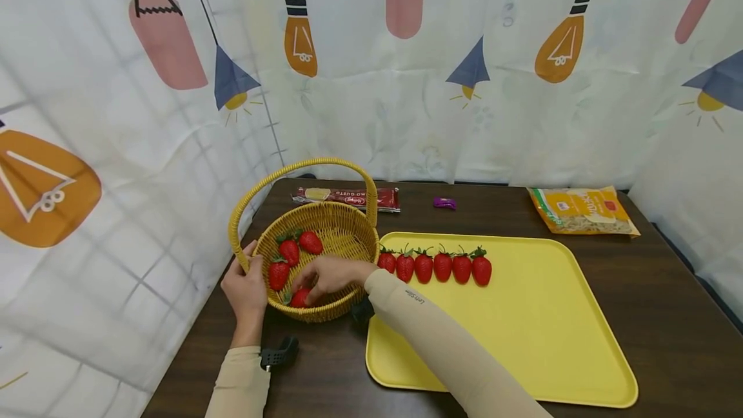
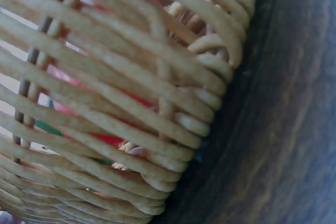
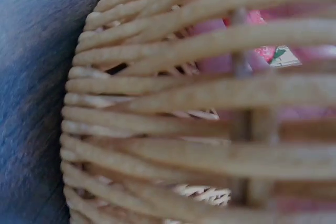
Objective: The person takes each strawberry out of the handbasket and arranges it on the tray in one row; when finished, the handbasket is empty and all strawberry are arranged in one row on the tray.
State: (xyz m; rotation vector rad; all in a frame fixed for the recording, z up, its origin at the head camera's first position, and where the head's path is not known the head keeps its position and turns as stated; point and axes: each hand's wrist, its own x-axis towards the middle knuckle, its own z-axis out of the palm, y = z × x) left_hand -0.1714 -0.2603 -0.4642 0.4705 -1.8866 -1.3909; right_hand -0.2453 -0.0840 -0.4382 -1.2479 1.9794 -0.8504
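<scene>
A yellow wicker basket [image 1: 348,305] with a tall arched handle stands at the left of the table. My left hand [image 1: 244,289] grips its left rim beside the foot of the handle. Reaching over the near right rim, my right hand [image 1: 331,276] pinches a red strawberry [image 1: 299,297] low in the basket. Three more strawberries [image 1: 289,251] lie along the basket's left side. Several strawberries [image 1: 443,267] form a row on the yellow tray [image 1: 522,328], leaves toward the back. Both wrist views are filled by the basket's weave [image 2: 115,82], with bits of red showing through.
Behind the basket lies a dark red snack packet [image 1: 387,199]. A small purple wrapped candy [image 1: 444,203] is to its right, and a yellow-orange food bag [image 1: 583,210] lies at the back right. A patterned curtain [image 1: 371,115] borders the dark wooden table [image 1: 325,373].
</scene>
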